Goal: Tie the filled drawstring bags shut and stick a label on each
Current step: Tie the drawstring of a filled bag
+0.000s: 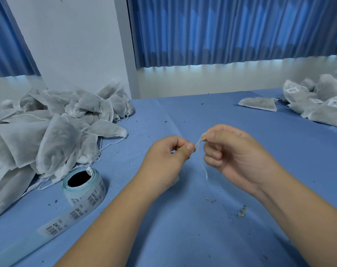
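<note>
Drawstring (198,144) — in fingertip pinch of both hands (163,160) (239,153)

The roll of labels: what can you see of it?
The roll of labels lies tilted on the blue table, its dark hollow core facing up. It looks like pale blue backing paper carrying white stickers printed with black barcodes and small text. A loose strip unwinds from it toward the near left edge, lying flat, its end bare of stickers. The pile of bags sits close behind; whether they touch is unclear.
</note>
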### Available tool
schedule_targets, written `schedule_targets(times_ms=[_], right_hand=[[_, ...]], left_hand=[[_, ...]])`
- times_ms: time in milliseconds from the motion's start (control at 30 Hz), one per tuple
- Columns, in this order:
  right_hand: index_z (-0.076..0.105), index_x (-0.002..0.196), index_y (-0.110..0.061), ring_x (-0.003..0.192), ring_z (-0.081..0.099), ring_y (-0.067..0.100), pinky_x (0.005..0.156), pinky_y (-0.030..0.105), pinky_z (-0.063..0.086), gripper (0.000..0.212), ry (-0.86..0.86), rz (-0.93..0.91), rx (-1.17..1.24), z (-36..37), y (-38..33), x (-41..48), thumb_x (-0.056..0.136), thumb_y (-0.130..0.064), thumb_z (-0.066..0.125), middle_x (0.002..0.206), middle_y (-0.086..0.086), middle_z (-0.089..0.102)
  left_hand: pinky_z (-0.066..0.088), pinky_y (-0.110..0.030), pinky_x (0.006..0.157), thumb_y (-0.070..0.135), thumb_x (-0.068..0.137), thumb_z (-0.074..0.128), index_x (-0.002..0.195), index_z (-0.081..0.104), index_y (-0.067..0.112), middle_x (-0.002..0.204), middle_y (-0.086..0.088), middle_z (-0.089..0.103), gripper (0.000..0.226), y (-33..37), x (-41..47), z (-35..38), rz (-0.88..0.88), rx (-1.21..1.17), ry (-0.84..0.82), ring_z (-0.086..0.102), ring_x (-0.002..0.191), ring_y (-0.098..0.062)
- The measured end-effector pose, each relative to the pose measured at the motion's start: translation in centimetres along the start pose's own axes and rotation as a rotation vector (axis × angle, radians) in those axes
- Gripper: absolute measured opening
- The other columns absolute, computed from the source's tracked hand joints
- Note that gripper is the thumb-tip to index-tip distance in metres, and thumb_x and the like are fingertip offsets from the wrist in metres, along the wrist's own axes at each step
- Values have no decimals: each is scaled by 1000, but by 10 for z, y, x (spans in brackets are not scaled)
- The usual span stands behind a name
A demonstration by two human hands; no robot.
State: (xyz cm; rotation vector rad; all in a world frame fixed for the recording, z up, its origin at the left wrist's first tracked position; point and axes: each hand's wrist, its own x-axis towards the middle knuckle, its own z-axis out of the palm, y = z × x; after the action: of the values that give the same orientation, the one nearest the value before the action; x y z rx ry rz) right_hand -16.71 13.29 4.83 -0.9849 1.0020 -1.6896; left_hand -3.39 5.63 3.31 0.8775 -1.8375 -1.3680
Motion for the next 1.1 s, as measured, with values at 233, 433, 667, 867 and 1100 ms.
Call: schedule_targets(times_ms=[233,433,667,867,1100], right_hand=[[49,60,-14,41,18,8,35,19,20,8,-104,324,90,-2,-10,-2,65,-16,56,56,-5,16],[59,59,-14,37,23,5,35,16,22,13,-112,200,256,9,-4,-4,72,-16,62,51,-7,17],[50,58,-17,42,18,10,35,20,25,19,-146,424,-45,-4,-16,-3,70,-27,60,57,-5,13],[46,54,-19,47,37,14,45,24,37,25,-188,297,-39,-11,-11,-3,75,-17,59,54,-2,23],[44,51,-20,52,39,13,45,21,36,22,86,154,99,-28,-21,7,69,-18,56,56,-3,29]], left_hand=[[36,-18,63,20,93,62,71,55,31,68,17,56,26,-5,0,-4,361,457,248,48,64,4],[33,-11,52,17,94,60,67,51,31,52,30,51,31,-8,-1,5,332,321,128,45,51,8],[32,-23,59,26,93,62,68,49,32,63,17,51,29,-14,5,-2,306,468,248,47,63,2],[35,-14,58,24,94,61,70,50,31,61,18,52,28,-18,6,0,334,421,200,47,62,6],[38,-16,77,33,90,67,112,54,27,101,17,48,26,-28,5,-7,455,575,8,43,88,7]])
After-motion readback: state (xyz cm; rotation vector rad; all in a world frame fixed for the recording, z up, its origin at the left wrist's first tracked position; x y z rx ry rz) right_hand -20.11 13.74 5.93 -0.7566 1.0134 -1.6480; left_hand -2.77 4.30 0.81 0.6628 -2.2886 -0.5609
